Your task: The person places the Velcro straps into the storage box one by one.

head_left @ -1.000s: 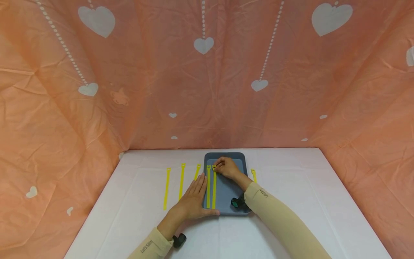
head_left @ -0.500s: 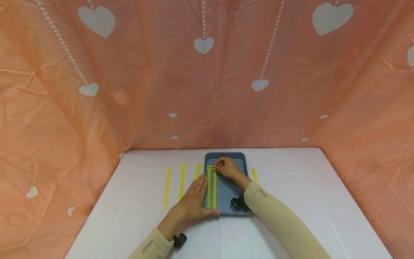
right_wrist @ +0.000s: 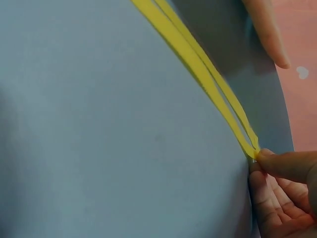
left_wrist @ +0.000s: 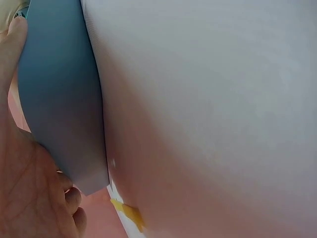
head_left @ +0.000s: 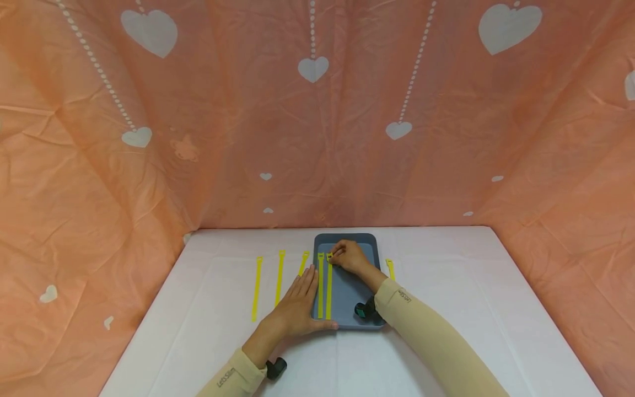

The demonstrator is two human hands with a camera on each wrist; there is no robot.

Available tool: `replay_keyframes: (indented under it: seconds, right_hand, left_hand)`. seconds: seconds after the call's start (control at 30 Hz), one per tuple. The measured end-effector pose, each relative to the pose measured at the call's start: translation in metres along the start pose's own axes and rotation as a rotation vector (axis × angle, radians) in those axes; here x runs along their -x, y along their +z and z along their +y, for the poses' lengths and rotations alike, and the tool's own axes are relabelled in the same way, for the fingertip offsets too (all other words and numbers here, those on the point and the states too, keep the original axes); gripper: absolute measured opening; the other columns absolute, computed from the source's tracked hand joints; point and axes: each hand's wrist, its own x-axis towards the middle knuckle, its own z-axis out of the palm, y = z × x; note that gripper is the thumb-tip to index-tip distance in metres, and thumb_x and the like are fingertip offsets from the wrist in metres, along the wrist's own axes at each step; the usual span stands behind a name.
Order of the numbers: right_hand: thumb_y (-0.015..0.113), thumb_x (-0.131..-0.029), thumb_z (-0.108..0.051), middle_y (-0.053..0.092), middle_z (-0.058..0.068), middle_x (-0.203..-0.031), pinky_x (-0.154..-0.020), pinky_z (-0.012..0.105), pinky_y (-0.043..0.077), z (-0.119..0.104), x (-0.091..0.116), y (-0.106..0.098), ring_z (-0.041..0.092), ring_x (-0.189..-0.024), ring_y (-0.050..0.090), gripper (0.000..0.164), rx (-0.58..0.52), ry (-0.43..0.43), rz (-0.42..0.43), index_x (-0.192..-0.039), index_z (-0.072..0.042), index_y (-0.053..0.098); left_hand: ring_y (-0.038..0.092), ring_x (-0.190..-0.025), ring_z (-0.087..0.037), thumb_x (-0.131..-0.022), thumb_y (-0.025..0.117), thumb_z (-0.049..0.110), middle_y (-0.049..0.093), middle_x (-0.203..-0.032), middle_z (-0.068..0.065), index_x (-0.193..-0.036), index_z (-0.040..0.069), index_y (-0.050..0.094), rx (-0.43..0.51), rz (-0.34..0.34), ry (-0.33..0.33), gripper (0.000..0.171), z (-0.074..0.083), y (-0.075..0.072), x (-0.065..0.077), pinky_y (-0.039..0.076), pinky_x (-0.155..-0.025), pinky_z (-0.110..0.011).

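In the head view my right hand (head_left: 349, 257) pinches the head end of a yellow cable strap (head_left: 329, 292) between thumb and fingertips. That strap lies lengthwise in a blue-grey tray (head_left: 349, 298). Just left of it in the tray is a second yellow cable strap (head_left: 321, 286), nearly parallel. The right wrist view shows the pinched cable strap (right_wrist: 198, 79) from close up, its end at my thumb tip. My left hand (head_left: 296, 311) rests against the tray's left side, fingers straight, thumb along the near edge. In the left wrist view it touches the tray's outer wall (left_wrist: 59, 99).
Left of the tray, yellow straps lie on the white table (head_left: 198, 309): one at far left (head_left: 256, 289), another beside it (head_left: 280, 278), and a third (head_left: 303, 262) partly under my left hand's outline. One more strap (head_left: 389, 268) lies right of the tray, partly hidden by my right sleeve.
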Motion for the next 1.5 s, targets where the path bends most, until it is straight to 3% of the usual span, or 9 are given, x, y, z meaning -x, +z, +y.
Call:
replay_keyframes:
  seconds: [0.5,0.77,1.07,1.3,1.5]
  right_hand:
    - [0.082,-0.091,0.001,0.076,0.012,-0.090,-0.063,0.026,0.053,0.0011,0.0001,-0.0006,0.016,-0.073,0.068,0.014,-0.031,0.018,0.012,-0.103,0.002,0.073]
    - [0.080,-0.091,0.004,0.077,0.018,-0.097,-0.069,0.032,0.061,0.0025,0.0028,-0.0031,0.021,-0.078,0.073,0.017,-0.096,0.008,0.016,-0.106,0.006,0.073]
    - [0.077,-0.095,0.000,0.077,0.017,-0.102,-0.072,0.033,0.061,-0.0026,0.0055,-0.0025,0.022,-0.083,0.074,0.018,-0.055,0.013,-0.005,-0.113,0.005,0.075]
    - [0.072,-0.099,0.001,0.078,0.017,-0.104,-0.075,0.035,0.064,-0.0017,0.0045,-0.0016,0.024,-0.087,0.075,0.017,-0.056,0.009,-0.019,-0.115,0.005,0.077]
    - [0.071,-0.102,-0.001,0.077,0.015,-0.104,-0.073,0.033,0.062,-0.0002,0.0025,-0.0006,0.021,-0.084,0.074,0.016,-0.050,0.012,-0.025,-0.115,0.003,0.077]
  left_hand:
    - [0.005,-0.167,-0.036,-0.086,0.068,0.083,0.001,-0.179,-0.022,-0.170,-0.004,0.010,0.013,0.010,0.023,0.134,0.0012,-0.0020,0.0022,0.013,-0.134,-0.053]
    - [0.003,-0.167,-0.035,-0.085,0.065,0.087,-0.001,-0.180,-0.021,-0.170,-0.003,0.008,0.022,-0.003,0.015,0.136,0.0005,-0.0014,0.0013,0.011,-0.135,-0.053]
    - [0.002,-0.167,-0.035,-0.083,0.058,0.093,-0.001,-0.180,-0.020,-0.170,-0.003,0.008,0.032,0.006,0.023,0.139,-0.0020,0.0007,0.0005,0.009,-0.135,-0.053]
    - [0.002,-0.167,-0.033,-0.084,0.065,0.087,-0.002,-0.180,-0.019,-0.171,-0.002,0.007,0.026,-0.012,0.003,0.137,-0.0002,-0.0020,0.0013,0.011,-0.135,-0.052]
    - [0.000,-0.167,-0.031,-0.083,0.062,0.091,-0.003,-0.180,-0.018,-0.171,-0.001,0.007,0.031,-0.011,0.001,0.138,-0.0015,0.0002,0.0007,0.009,-0.135,-0.051]
